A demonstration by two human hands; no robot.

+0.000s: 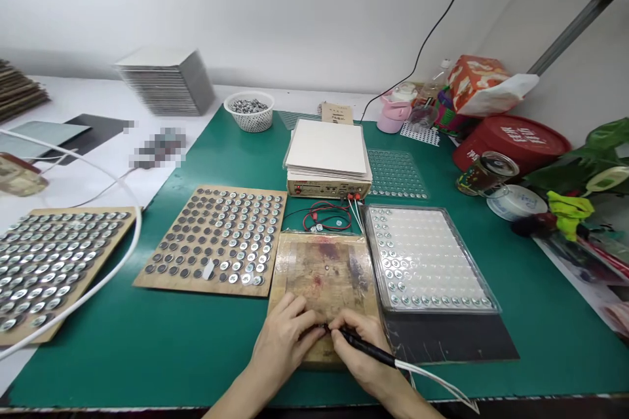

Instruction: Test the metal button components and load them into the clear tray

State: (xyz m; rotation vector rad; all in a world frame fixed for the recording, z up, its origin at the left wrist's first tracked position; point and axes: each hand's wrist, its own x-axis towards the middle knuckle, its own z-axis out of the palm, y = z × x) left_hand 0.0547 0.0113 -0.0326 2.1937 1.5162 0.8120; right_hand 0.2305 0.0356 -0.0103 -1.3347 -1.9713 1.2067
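My right hand (361, 344) is closed round a black pen-like probe (368, 348), with white wires trailing from its back end toward the lower right. The probe's tip points left at the fingertips of my left hand (289, 334). Those fingers are pinched together at a small dark thing, mostly hidden. Both hands rest over the near part of a wooden board (314, 268), which has reddish and dark stains. To its left lies a brown board (211, 242) with rows of round metal discs. On the right, a clear tray (432, 255) holds similar discs along its left and near edges.
Behind the wooden board stands an instrument box (329, 188) with white sheets (327, 146) stacked on top. Red and black leads (328, 215) curl before it. A white basket (249, 119) holds small metal parts. Another disc-covered board (54, 268) and a white cable (130, 239) are at left.
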